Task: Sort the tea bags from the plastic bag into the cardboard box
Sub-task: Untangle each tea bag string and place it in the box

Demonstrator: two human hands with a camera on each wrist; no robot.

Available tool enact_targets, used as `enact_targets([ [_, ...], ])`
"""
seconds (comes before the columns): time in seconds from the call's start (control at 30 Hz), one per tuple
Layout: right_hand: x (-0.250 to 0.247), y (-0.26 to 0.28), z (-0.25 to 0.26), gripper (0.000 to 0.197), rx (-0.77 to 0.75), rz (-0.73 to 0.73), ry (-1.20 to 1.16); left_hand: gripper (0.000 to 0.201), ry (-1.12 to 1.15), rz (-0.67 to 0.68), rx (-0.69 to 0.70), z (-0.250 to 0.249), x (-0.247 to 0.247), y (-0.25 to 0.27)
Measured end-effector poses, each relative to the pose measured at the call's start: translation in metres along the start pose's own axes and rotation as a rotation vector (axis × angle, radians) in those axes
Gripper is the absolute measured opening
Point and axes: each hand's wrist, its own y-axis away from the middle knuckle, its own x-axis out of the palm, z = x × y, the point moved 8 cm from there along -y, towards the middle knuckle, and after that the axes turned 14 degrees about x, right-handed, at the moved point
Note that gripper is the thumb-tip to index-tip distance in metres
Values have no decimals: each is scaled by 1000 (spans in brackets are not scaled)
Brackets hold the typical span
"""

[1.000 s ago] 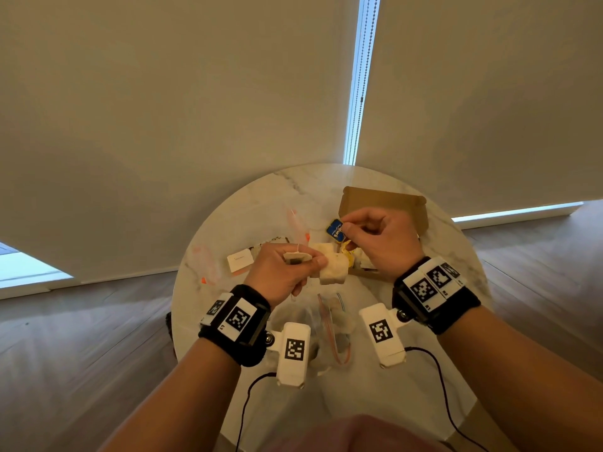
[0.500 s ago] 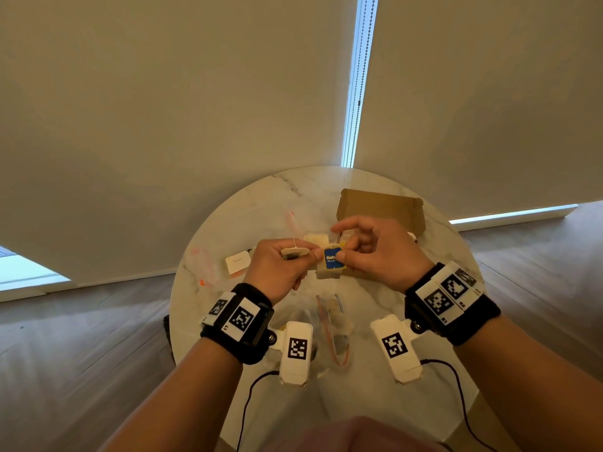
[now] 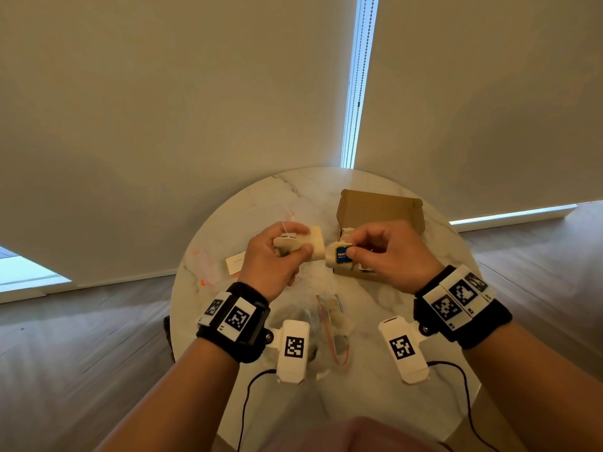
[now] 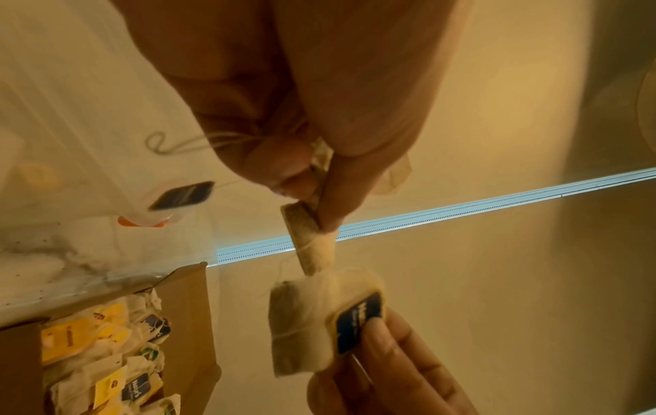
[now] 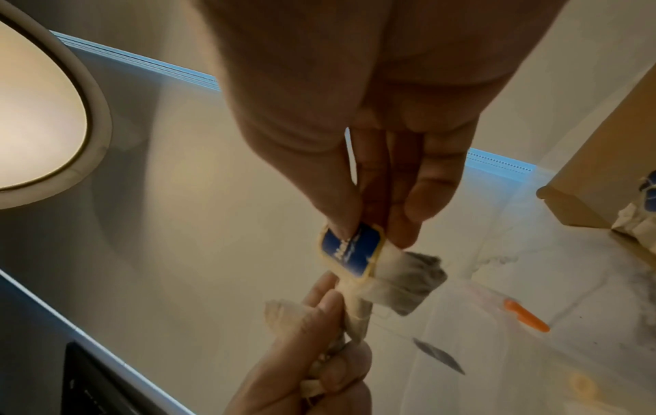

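My left hand (image 3: 295, 251) grips a small bunch of pale tea bags (image 3: 315, 247), one sticking out past its fingertips (image 4: 312, 238). My right hand (image 3: 350, 252) pinches a tea bag with a blue tag (image 3: 341, 257) by the tag (image 5: 351, 252), just right of the left hand's bunch and above the front left corner of the open cardboard box (image 3: 381, 210). Inside the box (image 4: 184, 309) lie several tea bags with yellow and blue tags. A clear plastic bag (image 3: 329, 331) lies on the table between my wrists.
Everything sits on a round marble table (image 3: 408, 396). A second clear bag with an orange slider (image 3: 208, 269) and a white card (image 3: 235, 265) lie at the left. Blinds hang close behind the table. Wrist cables trail over the table's near edge.
My right hand brought the blue-tagged tea bag down from above, then drew it off to the right, away from the left hand's bunch. Both hands now sit a little farther apart.
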Motion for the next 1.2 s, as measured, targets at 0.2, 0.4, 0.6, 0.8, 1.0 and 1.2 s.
enact_targets([
  [0.2,11,5,20,15,-110,69,58,22,-43,90,-36,1,7,-1],
  [0.4,10,-6,18,22,-95,1,-41,19,-6,229,-37,-6,16,5],
  [0.6,13,-16,1,15,10,25,-55,18,74,240,-66,-3,18,8],
  [0.8,-17,-31,-20,12,98,-26,-37,15,81,63,-79,4,11,-1],
  [1.0,-76,-73,-78,8,248,-190,-30,12,61,32,-127,12,8,-6],
  [1.2,-62,-117,-154,9,437,-206,175,13,56,33,-161,22,10,-9],
])
